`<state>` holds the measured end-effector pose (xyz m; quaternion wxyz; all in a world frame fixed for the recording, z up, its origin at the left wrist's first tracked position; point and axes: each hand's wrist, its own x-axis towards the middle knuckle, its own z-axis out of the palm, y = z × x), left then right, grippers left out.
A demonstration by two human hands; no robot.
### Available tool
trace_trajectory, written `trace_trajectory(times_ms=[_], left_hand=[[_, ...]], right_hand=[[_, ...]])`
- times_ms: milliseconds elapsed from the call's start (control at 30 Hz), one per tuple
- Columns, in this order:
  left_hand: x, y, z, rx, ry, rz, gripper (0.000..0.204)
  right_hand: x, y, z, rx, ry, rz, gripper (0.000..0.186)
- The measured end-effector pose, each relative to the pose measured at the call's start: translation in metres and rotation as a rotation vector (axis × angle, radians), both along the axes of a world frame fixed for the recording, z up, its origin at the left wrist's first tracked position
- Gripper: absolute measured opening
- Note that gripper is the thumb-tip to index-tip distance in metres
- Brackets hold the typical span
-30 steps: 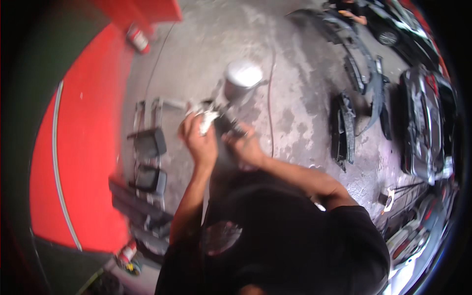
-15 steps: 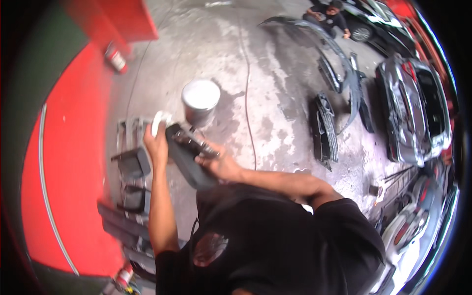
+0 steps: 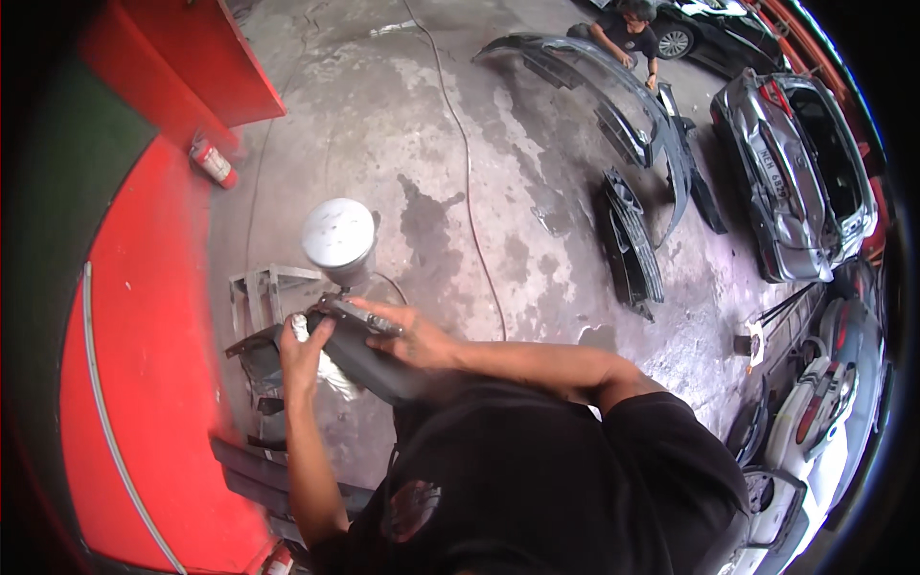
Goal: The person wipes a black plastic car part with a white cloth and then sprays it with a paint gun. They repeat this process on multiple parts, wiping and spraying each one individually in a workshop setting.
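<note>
My right hand [image 3: 414, 337] is wrapped round a metal spray gun [image 3: 374, 318], with a silver cup [image 3: 338, 235] standing above it, lid toward me. Beneath the gun runs a long dark grey part [image 3: 369, 362], which reaches back toward my shirt. My left hand [image 3: 303, 353] is closed at the far end of that part, thumb on top near the gun's front. A crumpled white cloth [image 3: 337, 378] is bunched in the left hand and hangs down beside the dark part. How far the left fingers wrap round the part is hidden.
Red panels [image 3: 144, 383] and a fire extinguisher [image 3: 213, 163] line the left. A hose [image 3: 467, 163] crosses the floor. On the right lie a bumper [image 3: 671, 144], a grille [image 3: 632, 244] and a damaged silver car rear [image 3: 786, 182]. A person [image 3: 628, 36] crouches beyond the bumper.
Both hands, with the spray gun and dark part, have come lower in the view and closer to my body. The cup has shifted left and down. More of the cloth shows now.
</note>
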<state>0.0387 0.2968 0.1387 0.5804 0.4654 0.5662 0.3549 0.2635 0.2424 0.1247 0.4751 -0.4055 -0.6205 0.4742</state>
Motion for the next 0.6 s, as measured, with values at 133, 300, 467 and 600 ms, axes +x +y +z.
trace_trajectory(times_ms=[133, 300, 467, 600], left_hand=[[0.005, 0.007, 0.000, -0.024, -0.063, 0.017, 0.030], [0.013, 0.000, -0.027, 0.036, 0.014, 0.042, 0.028], [0.015, 0.001, -0.076, 0.104, 0.368, -0.070, 0.032], [0.029, -0.001, -0.102, 0.364, 0.532, -0.133, 0.034]], right_hand=[[0.001, 0.008, 0.000, -0.021, -0.011, 0.061, 0.074], [0.029, 0.003, -0.016, -0.081, -0.163, 0.024, 0.067], [0.038, -0.007, 0.007, -0.174, -0.571, 0.093, 0.056], [0.040, -0.012, 0.015, -0.218, -0.729, 0.148, 0.045]])
